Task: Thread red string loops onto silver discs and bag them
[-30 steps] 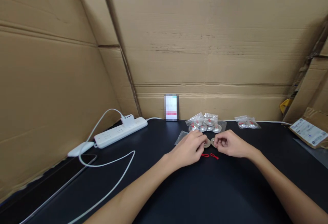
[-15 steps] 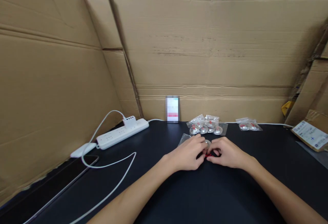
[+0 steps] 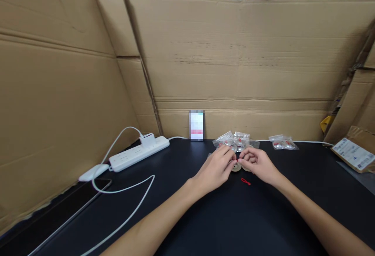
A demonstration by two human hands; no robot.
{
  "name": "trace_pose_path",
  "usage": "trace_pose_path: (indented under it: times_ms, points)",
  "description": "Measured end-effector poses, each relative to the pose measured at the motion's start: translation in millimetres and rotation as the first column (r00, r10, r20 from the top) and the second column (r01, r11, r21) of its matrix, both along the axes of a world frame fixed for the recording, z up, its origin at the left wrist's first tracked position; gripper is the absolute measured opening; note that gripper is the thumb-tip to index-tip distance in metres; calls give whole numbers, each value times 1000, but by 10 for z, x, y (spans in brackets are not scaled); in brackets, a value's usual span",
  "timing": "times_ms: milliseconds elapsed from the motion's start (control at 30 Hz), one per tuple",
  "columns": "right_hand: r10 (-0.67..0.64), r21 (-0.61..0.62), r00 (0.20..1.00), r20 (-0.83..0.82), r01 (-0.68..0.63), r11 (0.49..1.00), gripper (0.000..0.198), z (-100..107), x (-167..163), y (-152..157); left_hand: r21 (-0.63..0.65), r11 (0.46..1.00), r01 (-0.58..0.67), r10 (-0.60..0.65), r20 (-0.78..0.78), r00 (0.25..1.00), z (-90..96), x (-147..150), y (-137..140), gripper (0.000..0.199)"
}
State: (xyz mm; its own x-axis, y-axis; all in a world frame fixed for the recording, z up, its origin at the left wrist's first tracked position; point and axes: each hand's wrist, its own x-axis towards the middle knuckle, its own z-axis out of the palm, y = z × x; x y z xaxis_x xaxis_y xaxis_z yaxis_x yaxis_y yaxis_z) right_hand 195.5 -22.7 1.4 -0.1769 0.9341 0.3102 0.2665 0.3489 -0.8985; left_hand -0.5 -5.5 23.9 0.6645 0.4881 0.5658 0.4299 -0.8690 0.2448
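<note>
"Cardboard panels (image 3: 234,72) stand behind and to the left of a black counter (image 3: 222,217). What occupies its middle?"

"Two bare hands, working close together. The left hand (image 3: 217,166) and the right hand (image 3: 260,165) nearly meet above a round disc (image 3: 236,166), with a small red cord (image 3: 237,161) showing between their tips."

"State of the fingers?"

"Curled on both hands, thumb toward forefinger, pinching the red cord from either side, as far as can be judged. Whether the disc lies flat or is slightly lifted cannot be told. A second disc (image 3: 245,169) shows in part beneath the right hand."

"How far has the work advanced?"

"Partway, judging by the layout. One cord is at the disc; whether the two are joined cannot be made out. A red loop (image 3: 245,181) lies loose on the counter, nearer the person, touched by neither hand and apparently not yet taken up. Bagged discs (image 3: 241,141) lie heaped behind the hands; a bagged pair (image 3: 283,143) lies well apart to the right."

"Which way do the parts point?"

"The loop's long axis slants: rounded end away and leftward, knotted end nearer and rightward. The pinched cord shows too little to give an axis; the disc's round face has none."
</note>
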Motion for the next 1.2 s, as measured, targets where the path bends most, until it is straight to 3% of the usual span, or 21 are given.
trace_pose_path:
  times_ms: [267, 367, 500, 700, 967, 1100, 1200]
  points:
    - [-79, -271, 971, -225, 16, 963, 42, 58, -29, -48, 98, 994, -46, 41, 57, 998, -12, 37, -46, 16]
    - [-54, -347, 951, -305, -58, 936, 43, 66, -36, -64, 110, 992, -55, 49, 52, 997, -34, 48, -52, 16]
    - [1, -310, 906, -424, -146, 939, 35, 52, -31, -57, 104, 994, -31, 30, 16, 999, -47, 68, -73, 15]
    - [-156, -321, 865, -477, -6, 947, 31, 81, 38, -21, 96, 989, -110, 107, 35, 994, -56, 79, -60, 22]
    - [-176, -340, 834, -522, -14, 940, 32, 55, 99, 25, 95, 983, -155, 169, -161, 972, -305, 75, 56, 40]
    - [-177, -331, 846, -502, 1, 944, 35, 43, 68, 8, 30, 991, -134, 137, -165, 977, -320, 85, 49, 38]
    - [-188, -322, 850, -492, 23, 947, 37, 45, 49, -1, 19, 990, -143, 144, -129, 981, -298, 88, 49, 25]
